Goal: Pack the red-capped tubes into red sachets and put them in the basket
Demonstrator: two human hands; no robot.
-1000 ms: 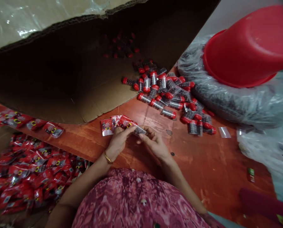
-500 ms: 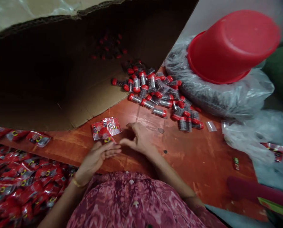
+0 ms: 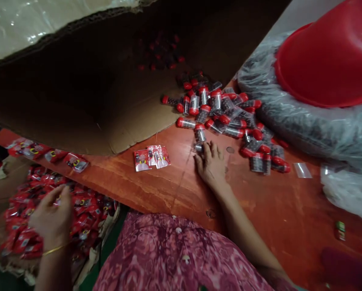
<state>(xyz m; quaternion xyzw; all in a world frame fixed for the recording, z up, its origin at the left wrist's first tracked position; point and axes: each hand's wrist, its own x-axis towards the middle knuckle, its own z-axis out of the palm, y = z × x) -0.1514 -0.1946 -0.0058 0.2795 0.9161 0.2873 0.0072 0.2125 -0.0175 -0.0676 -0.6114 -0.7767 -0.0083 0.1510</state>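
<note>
My right hand (image 3: 211, 167) is low over the orange-brown table, its fingers curled round a small clear red-capped tube (image 3: 198, 148), mostly hidden by the fingertips. Just beyond lies another red-capped tube (image 3: 200, 133), in front of a heap of similar tubes (image 3: 226, 107) with dark contents. My left hand (image 3: 51, 214), slightly blurred, hangs over a carton of red packets (image 3: 85, 212); its thumb and fingers are bent but apart, with nothing visible between them. Flat red printed cards (image 3: 142, 160) lie on the table between my hands.
A large cardboard box (image 3: 123, 125) lies open across the back, with more tubes inside. Several red packets (image 3: 76, 161) line the table's left edge. At right are a red tub (image 3: 329, 64), a filled plastic bag (image 3: 305, 129) and a small green-and-red item (image 3: 340, 230).
My left hand has moved from the cards leftward over the carton, and the red packet it had is gone from it. My right hand has reached forward to the tubes. The view has shifted left.
</note>
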